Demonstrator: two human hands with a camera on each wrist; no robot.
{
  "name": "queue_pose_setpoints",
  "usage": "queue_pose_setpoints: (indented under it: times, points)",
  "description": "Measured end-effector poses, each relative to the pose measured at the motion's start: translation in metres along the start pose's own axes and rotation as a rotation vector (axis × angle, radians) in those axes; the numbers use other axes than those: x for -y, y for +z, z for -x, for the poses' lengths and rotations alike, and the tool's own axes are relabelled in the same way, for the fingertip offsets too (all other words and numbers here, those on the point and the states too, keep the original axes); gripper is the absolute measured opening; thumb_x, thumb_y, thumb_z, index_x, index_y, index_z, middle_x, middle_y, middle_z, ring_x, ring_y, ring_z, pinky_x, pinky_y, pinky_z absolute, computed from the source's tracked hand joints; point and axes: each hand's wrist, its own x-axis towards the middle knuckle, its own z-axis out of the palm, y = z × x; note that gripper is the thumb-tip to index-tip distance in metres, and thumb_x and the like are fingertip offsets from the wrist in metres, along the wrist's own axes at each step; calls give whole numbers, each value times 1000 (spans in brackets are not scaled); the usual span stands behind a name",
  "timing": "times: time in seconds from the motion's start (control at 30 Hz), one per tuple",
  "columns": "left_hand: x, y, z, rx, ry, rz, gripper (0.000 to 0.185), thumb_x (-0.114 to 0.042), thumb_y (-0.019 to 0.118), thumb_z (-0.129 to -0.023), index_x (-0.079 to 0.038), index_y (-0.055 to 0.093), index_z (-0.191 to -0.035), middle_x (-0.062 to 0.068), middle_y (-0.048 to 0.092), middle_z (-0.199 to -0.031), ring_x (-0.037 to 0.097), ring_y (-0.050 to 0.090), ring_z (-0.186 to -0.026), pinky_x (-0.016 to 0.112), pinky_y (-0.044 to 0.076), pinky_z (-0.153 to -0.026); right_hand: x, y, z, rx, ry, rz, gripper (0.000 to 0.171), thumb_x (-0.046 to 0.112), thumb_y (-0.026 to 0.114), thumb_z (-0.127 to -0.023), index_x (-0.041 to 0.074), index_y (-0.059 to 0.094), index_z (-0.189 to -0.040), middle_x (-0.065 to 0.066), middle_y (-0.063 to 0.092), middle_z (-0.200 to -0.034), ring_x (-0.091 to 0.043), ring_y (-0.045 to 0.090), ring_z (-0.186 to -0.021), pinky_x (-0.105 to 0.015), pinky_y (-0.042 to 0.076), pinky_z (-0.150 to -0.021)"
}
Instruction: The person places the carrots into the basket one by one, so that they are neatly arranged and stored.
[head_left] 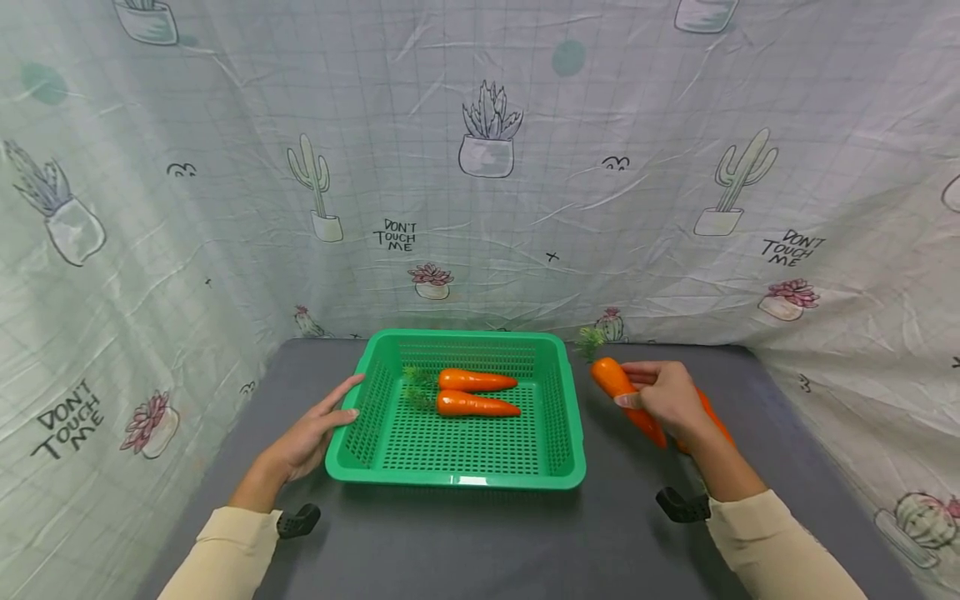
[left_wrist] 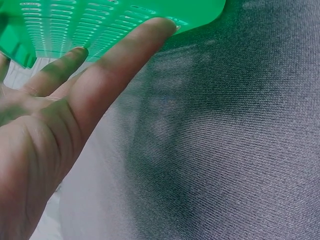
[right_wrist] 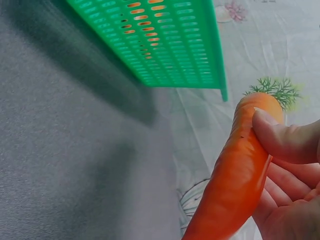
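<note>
While both hands sit at table level:
Left hand (head_left: pixel 311 437): fingers straight, touching green basket (head_left: pixel 558 417) rim at 9 o'clock.
Right hand (head_left: pixel 667 400): pinching carrot (head_left: pixel 626 396), at basket's 3 o'clock.
Basket contents: two carrots (head_left: pixel 476 393).

Bright, even light; soft shadow under basket (head_left: pixel 457 479); head view bows at edges; wrist close-ups slightly soft.

Both arms wear long cream-beige sleeves (head_left: pixel 772 542), and a small black camera mount (head_left: pixel 681 505) is strapped at each wrist; the hands are bare.
</note>
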Motion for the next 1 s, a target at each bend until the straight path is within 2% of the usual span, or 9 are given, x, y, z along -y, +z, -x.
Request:
queue_pose_setpoints:
  times: [0.23, 0.33, 0.4, 0.67, 1.0]
  points:
    - [1, 0, 0, -6, 4, 3, 72, -29, 47, -111, -34, 5, -170, 4, -30, -172, 42, -31, -156, 76, 0, -123, 7, 0, 1, 22, -24, 16, 63, 3, 81, -88, -7, 56, -145, -33, 58, -144, -47, 61, -131, -49, 58, -100]
    - [1, 0, 0, -5, 6, 1, 72, -29, 47, -111, -33, 5, -170, 6, -29, -172, 44, -28, -157, 75, 2, -123, 11, 0, 2, 32, -36, 10, 64, 3, 82, -87, -7, 57, -145, -34, 59, -143, -47, 62, -130, -50, 58, -99]
    - [1, 0, 0, -3, 8, 2, 72, -29, 47, -111, -33, 4, -170, 7, -28, -172, 47, -22, -158, 74, 8, -124, 13, 0, 3, 40, -47, 8, 65, 3, 83, -87, -8, 56, -145, -34, 59, -143, -47, 63, -128, -49, 59, -98]
    - [3, -1, -2, 1, 2, 9, 71, -30, 46, -112, -36, 4, -169, 6, -29, -172, 47, -21, -159, 72, 14, -125, 24, 0, 5, 64, -96, -20, 60, 1, 83, -85, -8, 60, -140, -31, 65, -137, -42, 68, -121, -40, 63, -90]
    - [7, -3, -5, -3, -14, 29, 71, -31, 47, -112, -39, 5, -169, 5, -28, -173, 48, -5, -161, 67, 25, -123, 34, 5, 6, 97, -115, -18, 60, 3, 85, -84, -8, 62, -139, -30, 67, -133, -41, 70, -119, -42, 62, -91]
